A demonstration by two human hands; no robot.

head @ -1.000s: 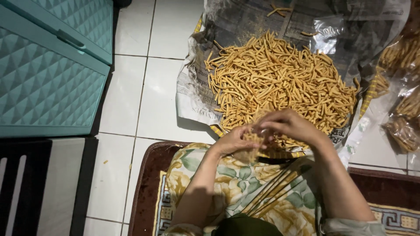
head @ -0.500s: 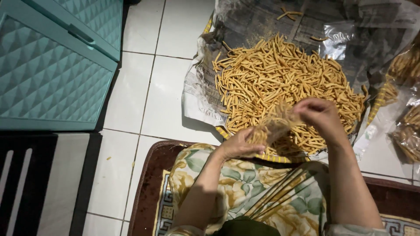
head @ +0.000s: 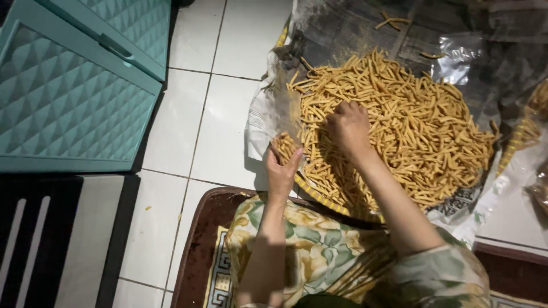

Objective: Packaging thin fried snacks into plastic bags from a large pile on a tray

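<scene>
A big heap of thin golden snack sticks lies on newspaper and clear plastic on the floor. My left hand holds a small clear plastic bag upright at the heap's left edge, with some sticks in its bottom. My right hand rests on the heap just right of the bag, fingers curled into the sticks. My flowered clothing fills the lower middle of the view.
A teal quilted cabinet stands at the left on white floor tiles. A brown patterned rug lies under me. Filled bags of sticks lie at the right edge. A dark striped mat is at the lower left.
My hands were together at the heap's near edge. They have parted: the left now holds the bag open at the left, the right has gone into the heap.
</scene>
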